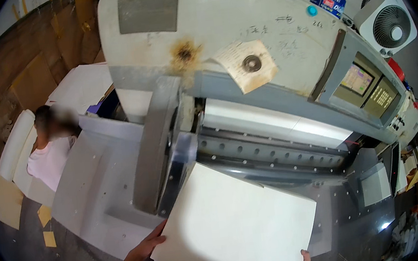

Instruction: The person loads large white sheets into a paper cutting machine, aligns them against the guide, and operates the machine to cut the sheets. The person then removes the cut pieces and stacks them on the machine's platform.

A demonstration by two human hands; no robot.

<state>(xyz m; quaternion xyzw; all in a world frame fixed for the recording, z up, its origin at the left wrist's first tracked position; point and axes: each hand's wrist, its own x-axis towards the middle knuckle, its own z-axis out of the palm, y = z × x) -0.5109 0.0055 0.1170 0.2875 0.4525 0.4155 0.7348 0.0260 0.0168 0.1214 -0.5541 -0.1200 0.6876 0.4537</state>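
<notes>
A large stack of white paper sheets [233, 219] lies across the lower middle, close to my body, between my two hands. My left hand [152, 242] grips its left edge, thumb on top and fingers curled under. At the lower right corner, my right hand [305, 259] holds the other side; only its thumb and part of the hand show, with the fingers hidden beneath. Just beyond the sheets is a big paper cutting machine [251, 146] with a dark metal bar. White paper [279, 123] lies inside its opening.
Left of the machine stands a grey side table [107, 177], with a person [51, 157] in a light top beyond it. A control panel [367, 88] with screen and keypad is at right, below a white fan [389, 25]. A perforated metal table [339, 208] extends right.
</notes>
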